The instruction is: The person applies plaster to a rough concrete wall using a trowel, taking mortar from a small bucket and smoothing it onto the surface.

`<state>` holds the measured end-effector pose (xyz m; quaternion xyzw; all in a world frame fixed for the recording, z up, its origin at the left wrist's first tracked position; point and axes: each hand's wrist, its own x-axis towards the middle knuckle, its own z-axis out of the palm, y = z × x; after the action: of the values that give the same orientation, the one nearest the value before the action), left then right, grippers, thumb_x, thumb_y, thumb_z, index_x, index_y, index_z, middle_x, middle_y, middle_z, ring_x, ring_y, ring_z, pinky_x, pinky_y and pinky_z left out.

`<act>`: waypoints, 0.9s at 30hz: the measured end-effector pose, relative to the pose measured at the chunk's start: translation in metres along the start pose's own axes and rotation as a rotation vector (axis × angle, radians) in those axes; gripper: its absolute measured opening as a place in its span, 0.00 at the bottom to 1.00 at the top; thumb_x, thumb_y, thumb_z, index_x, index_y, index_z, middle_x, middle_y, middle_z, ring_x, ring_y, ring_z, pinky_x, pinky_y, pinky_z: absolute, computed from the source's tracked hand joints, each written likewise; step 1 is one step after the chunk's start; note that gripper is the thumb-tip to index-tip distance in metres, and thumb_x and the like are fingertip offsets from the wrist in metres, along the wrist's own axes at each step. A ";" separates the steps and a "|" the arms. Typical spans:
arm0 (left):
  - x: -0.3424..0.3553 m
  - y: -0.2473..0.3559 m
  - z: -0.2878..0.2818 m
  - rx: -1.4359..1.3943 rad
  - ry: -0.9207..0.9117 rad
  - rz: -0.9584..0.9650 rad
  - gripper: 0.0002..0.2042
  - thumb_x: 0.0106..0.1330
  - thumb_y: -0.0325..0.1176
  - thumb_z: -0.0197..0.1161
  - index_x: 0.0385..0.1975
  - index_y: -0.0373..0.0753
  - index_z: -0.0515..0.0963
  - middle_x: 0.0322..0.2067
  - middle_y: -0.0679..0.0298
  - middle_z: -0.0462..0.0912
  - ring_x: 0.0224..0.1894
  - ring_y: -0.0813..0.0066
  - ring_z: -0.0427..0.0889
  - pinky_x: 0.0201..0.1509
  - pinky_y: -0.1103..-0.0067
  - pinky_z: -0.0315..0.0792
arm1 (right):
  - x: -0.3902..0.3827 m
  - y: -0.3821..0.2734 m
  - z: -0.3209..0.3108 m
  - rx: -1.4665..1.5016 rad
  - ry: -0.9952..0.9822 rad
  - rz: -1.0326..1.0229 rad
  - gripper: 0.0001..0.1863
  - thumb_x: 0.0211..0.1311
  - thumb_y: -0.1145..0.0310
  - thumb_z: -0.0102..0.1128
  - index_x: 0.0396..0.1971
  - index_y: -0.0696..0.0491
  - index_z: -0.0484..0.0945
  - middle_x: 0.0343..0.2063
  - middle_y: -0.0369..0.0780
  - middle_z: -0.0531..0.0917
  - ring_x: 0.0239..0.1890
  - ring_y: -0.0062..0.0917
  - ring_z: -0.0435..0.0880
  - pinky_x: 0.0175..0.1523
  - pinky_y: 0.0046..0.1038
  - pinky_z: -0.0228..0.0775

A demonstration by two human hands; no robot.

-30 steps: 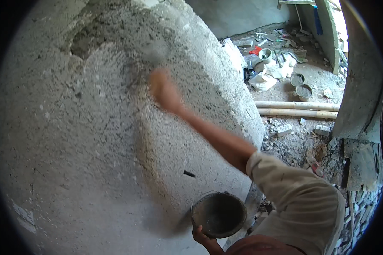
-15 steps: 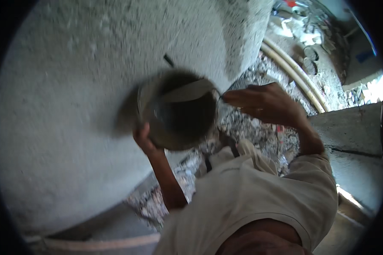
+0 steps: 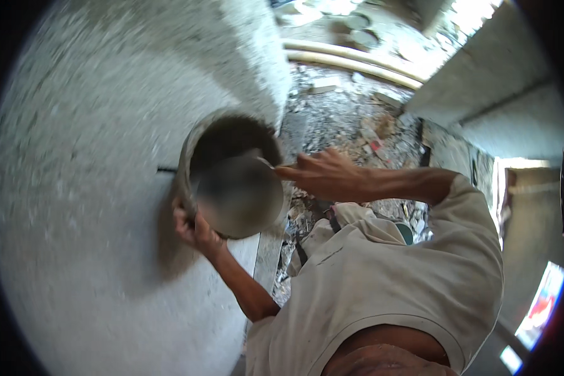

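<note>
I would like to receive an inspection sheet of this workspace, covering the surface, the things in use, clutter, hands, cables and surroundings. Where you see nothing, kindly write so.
Surface: grey, rough wall; a short dark stub sticks out beside the bucket.
Things in use: round bucket, tilted, its mouth toward the camera; a tool at its mouth, blade too blurred to describe.
Clutter: rubble on the ground, with a small red piece in it.
Hands: left hand grips the bucket's side; right hand holds the tool.
Cables: nothing seen.
Surroundings: two pale poles lie past the rubble; beyond them, two round containers, contents unclear.
</note>
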<state>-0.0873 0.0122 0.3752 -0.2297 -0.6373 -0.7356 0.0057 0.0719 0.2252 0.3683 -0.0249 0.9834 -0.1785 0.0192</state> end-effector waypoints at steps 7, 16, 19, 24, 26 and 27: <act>-0.004 -0.011 0.021 0.213 -0.225 0.153 0.11 0.54 0.27 0.63 0.18 0.36 0.65 0.47 0.51 0.79 0.52 0.64 0.72 0.70 0.60 0.51 | -0.003 -0.004 0.038 -0.038 -0.089 0.146 0.26 0.67 0.67 0.51 0.64 0.50 0.61 0.31 0.48 0.78 0.20 0.25 0.79 0.15 0.27 0.68; -0.002 0.001 0.036 0.301 -0.264 0.294 0.13 0.53 0.25 0.64 0.17 0.38 0.64 0.46 0.51 0.81 0.52 0.61 0.77 0.70 0.60 0.52 | 0.002 0.000 0.019 0.292 -0.096 0.242 0.20 0.62 0.73 0.52 0.54 0.58 0.65 0.25 0.47 0.79 0.21 0.37 0.81 0.21 0.37 0.73; 0.006 -0.005 0.032 0.230 -0.366 0.318 0.14 0.53 0.25 0.65 0.16 0.39 0.63 0.46 0.50 0.81 0.52 0.59 0.78 0.70 0.60 0.53 | -0.010 0.002 0.051 0.396 0.252 -0.254 0.22 0.65 0.66 0.52 0.57 0.58 0.65 0.25 0.43 0.78 0.22 0.31 0.81 0.24 0.32 0.74; 0.005 -0.032 0.025 0.110 -0.298 0.091 0.12 0.52 0.25 0.65 0.17 0.39 0.65 0.48 0.52 0.81 0.44 0.69 0.78 0.64 0.67 0.60 | -0.010 0.005 0.032 1.425 -0.455 0.433 0.24 0.73 0.53 0.44 0.62 0.50 0.62 0.26 0.37 0.76 0.19 0.19 0.77 0.24 0.21 0.78; 0.004 -0.041 0.024 -0.003 -0.254 -0.027 0.11 0.52 0.25 0.65 0.19 0.38 0.67 0.47 0.55 0.81 0.41 0.73 0.77 0.60 0.71 0.63 | -0.009 0.021 0.050 1.952 -0.525 0.441 0.25 0.72 0.54 0.47 0.63 0.48 0.60 0.25 0.37 0.75 0.15 0.14 0.74 0.17 0.15 0.72; 0.004 -0.044 0.028 -0.098 -0.156 -0.127 0.08 0.52 0.25 0.65 0.21 0.37 0.70 0.45 0.57 0.80 0.39 0.76 0.76 0.56 0.75 0.65 | -0.010 0.025 0.060 2.077 -0.517 0.442 0.25 0.71 0.55 0.49 0.63 0.45 0.60 0.25 0.37 0.75 0.13 0.11 0.72 0.13 0.12 0.67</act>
<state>-0.0948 0.0475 0.3378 -0.2453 -0.6124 -0.7446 -0.1018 0.0831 0.2277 0.3038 0.1438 0.3020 -0.9034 0.2683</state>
